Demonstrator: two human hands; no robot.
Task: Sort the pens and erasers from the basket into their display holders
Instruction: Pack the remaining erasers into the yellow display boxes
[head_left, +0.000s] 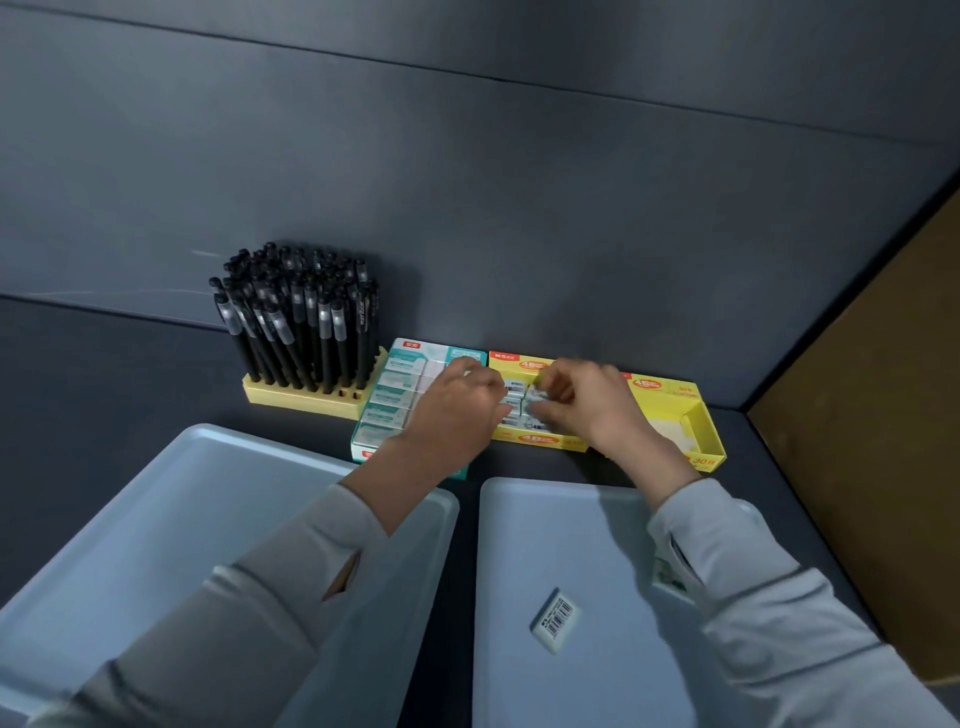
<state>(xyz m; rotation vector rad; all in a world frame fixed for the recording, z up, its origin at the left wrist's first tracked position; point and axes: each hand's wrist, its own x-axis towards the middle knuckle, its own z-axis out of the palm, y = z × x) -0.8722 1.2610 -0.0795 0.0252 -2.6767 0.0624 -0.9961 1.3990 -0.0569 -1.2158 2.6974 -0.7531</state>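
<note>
Your pens (296, 317) are black with translucent grey bands near the caps, and their holder (291, 400) is pale yellow. The teal box (410, 364) is teal and white with a small red tag; the yellow boxes (660, 395) are bright yellow with orange-red print. Both baskets (156, 509) are a milky pale blue, and the loose eraser (555, 618) in the right one is white with a black barcode. The worktop (104, 364) and wall (467, 182) are dark grey, the side board (883, 415) is brown, and your sleeves (779, 623) are light grey.
</note>
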